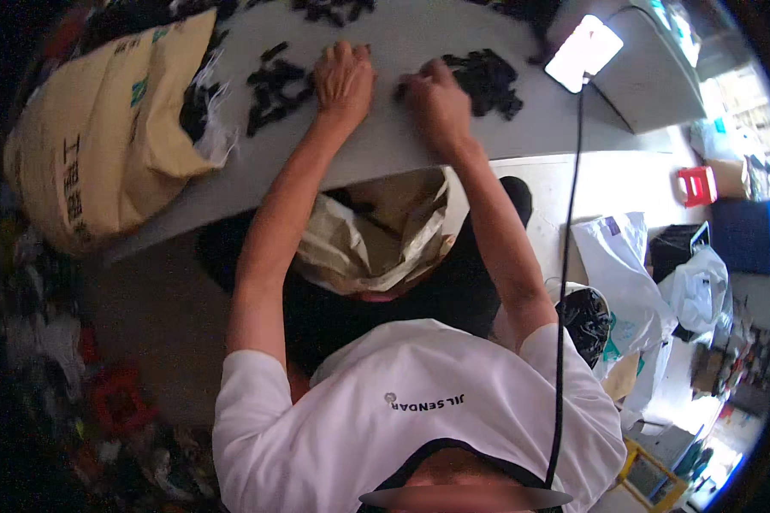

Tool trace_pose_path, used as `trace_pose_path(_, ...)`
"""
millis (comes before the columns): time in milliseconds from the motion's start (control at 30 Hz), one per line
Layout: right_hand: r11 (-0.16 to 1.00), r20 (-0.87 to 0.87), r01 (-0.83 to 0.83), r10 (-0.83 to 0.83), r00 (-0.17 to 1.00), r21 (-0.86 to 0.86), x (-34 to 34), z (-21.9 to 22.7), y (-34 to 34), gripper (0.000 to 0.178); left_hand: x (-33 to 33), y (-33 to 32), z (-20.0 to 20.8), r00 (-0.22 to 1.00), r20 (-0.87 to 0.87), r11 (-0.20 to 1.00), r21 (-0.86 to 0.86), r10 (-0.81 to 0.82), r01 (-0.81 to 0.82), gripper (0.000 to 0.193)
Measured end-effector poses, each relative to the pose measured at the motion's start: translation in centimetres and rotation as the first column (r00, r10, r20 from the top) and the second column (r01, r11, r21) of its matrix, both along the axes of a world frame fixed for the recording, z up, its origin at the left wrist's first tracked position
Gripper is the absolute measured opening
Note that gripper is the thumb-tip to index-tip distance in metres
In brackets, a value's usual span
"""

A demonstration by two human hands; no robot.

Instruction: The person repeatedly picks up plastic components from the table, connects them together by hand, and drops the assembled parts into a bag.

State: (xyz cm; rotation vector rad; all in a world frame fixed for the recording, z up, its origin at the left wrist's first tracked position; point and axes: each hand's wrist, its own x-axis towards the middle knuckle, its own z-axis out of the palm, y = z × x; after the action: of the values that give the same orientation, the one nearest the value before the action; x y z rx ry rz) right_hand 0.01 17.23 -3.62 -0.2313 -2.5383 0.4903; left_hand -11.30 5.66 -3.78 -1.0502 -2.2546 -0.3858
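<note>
Head view shows small black bits [274,94] in a loose heap by your left hand [344,81], and a fuller black heap [492,81] by your right hand [441,107], all on the grey table [392,141]. Your left fingers bend down close together and your right ones look blurry, so I cannot tell if either hand pinches a bit. It should help to move softly, leave a gap between the heaps, and mind the near edge, with the open bag [323,239] below it and the big tan sack [94,154] off to your left.
</note>
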Motion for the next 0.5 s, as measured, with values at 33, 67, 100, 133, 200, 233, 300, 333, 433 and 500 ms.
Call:
trace_pose_path(33,1.0,-0.011,0.027,-0.027,1.0,0.014,-0.3,-0.4,0.2,0.019,-0.5,0.2,-0.3,0.999,0.023,0.996,-0.077,0.034,-0.032,0.016)
trace_pose_path(67,0.998,-0.052,-0.038,0.04,0.998,0.041,-0.6,-1.0,0.3,0.019,-0.9,0.4,-0.6,0.996,0.045,0.985,-0.159,0.074,-0.066,0.013)
trace_pose_path(100,0.993,-0.086,-0.096,0.101,0.991,0.069,-0.6,-1.4,0.5,0.019,-0.7,0.6,-0.5,0.998,0.042,0.988,-0.149,0.045,-0.038,0.013)
trace_pose_path(133,0.995,-0.089,-0.068,0.075,0.993,0.077,-0.6,-1.7,0.9,0.019,-0.4,0.7,-0.6,1.0,-0.006,0.983,-0.186,-0.014,0.013,0.013)
trace_pose_path(200,0.994,-0.085,-0.096,0.099,0.991,0.048,-0.4,-1.7,0.9,0.015,0.2,0.6,-0.8,0.995,-0.057,0.972,-0.226,-0.083,0.068,0.014)
trace_pose_path(233,0.996,-0.087,-0.081,0.085,0.993,0.048,-0.2,-1.8,1.0,0.015,0.5,0.7,-1.2,0.997,-0.006,0.975,-0.206,-0.083,0.08,0.014)
trace_pose_path(300,0.986,-0.124,-0.093,0.076,0.989,-0.139,0.0,-1.5,0.8,0.015,0.5,0.3,-1.1,0.996,0.038,0.978,-0.189,-0.085,0.09,0.014)
trace_pose_path(333,0.986,-0.127,-0.09,0.072,0.989,-0.141,0.4,-1.4,0.8,0.015,0.5,-0.2,-1.1,0.99,0.044,0.984,-0.117,-0.133,0.137,0.014)
trace_pose_path(433,0.87,-0.256,-0.257,0.158,0.954,-0.421,1.6,-1.1,0.7,0.016,1.5,-1.0,0.5,0.827,0.503,0.948,0.298,-0.252,0.107,0.017)
trace_pose_path(500,0.711,-0.256,-0.226,0.067,0.964,-0.666,2.6,-1.5,0.5,0.016,2.1,-2.1,1.7,0.477,0.777,0.834,0.531,-0.41,-0.148,0.02)
